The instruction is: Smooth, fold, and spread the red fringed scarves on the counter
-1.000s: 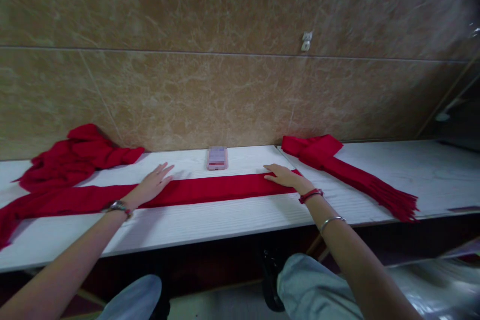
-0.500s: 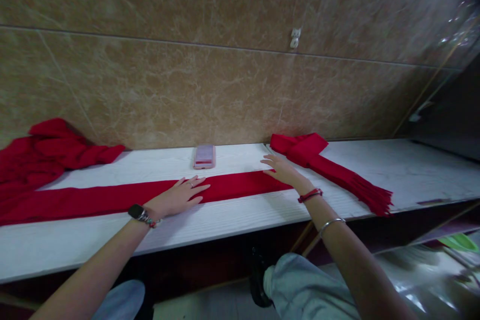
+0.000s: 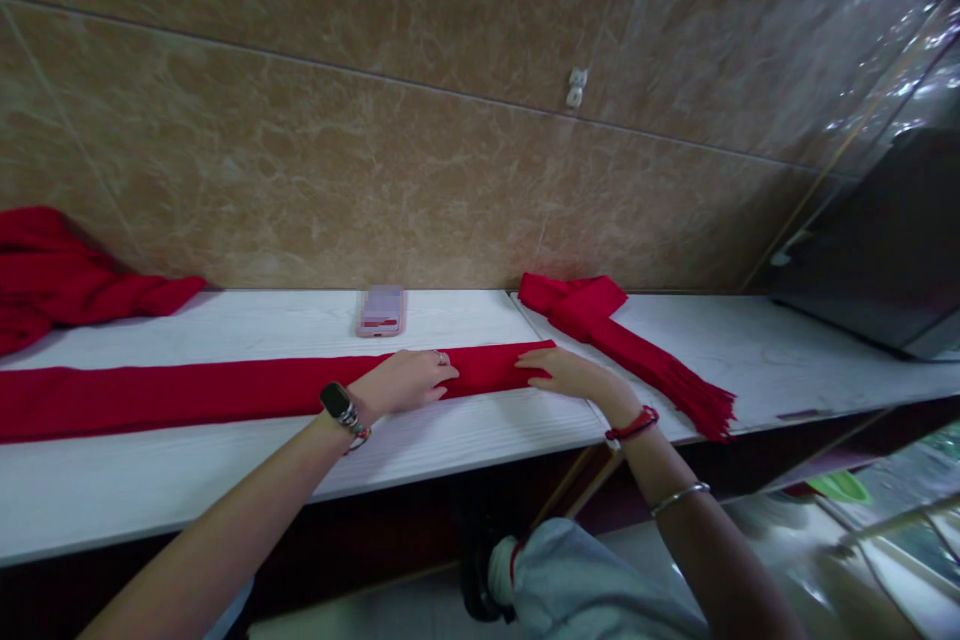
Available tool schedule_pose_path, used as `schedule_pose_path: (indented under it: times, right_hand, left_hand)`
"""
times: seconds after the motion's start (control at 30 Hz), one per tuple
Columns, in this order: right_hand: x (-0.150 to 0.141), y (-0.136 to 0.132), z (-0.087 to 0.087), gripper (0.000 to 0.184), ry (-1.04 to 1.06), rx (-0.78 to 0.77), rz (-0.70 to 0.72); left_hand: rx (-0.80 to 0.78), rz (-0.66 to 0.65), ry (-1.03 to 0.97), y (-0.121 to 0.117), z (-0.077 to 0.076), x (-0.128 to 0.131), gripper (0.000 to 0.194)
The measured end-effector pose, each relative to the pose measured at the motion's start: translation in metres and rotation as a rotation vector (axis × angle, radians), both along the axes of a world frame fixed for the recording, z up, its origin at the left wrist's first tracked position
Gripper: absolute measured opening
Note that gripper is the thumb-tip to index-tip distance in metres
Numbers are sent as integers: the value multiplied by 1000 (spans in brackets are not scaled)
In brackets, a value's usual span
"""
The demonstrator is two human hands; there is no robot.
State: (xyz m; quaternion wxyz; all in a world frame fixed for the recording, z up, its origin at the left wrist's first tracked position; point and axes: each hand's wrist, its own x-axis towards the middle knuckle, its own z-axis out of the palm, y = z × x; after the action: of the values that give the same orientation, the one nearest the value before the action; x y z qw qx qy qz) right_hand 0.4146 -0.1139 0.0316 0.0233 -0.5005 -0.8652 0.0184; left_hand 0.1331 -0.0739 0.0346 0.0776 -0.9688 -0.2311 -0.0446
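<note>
A long red scarf (image 3: 187, 395) lies flattened in a strip along the white table. My left hand (image 3: 409, 380) rests on the strip near its right part, fingers slightly bent and apart, with a ring and a dark watch on that arm. Over the strip's right end is my right hand (image 3: 566, 372), its fingers spread and pointing left, touching the cloth. A second red scarf (image 3: 600, 315) with a fringed end lies folded beyond my right hand. At the far left is a heap of red cloth (image 3: 60, 270).
A phone (image 3: 381, 311) lies on the white table (image 3: 450, 430) behind the strip. Tan marbled wall panels rise along the back edge. A dark box-like object (image 3: 885, 240) stands at the right end. My knee and shoe are below the front edge.
My left hand has slid right along the scarf, closer to my right hand, and its fingers are more bent. My right hand has come down onto the scarf's end. The view has shifted rightward.
</note>
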Motion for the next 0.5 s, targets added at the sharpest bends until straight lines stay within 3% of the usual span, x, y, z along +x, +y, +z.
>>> schedule_pose_path:
  times: [0.2,0.5]
  right_hand:
    - [6,-1,-10,33,27,79,23]
    - [17,-5,-16,30,-109,227,-28]
  left_hand:
    - [69,-10,61,-3,4,16,27]
    - [81,21,18,-1,-3,22,23]
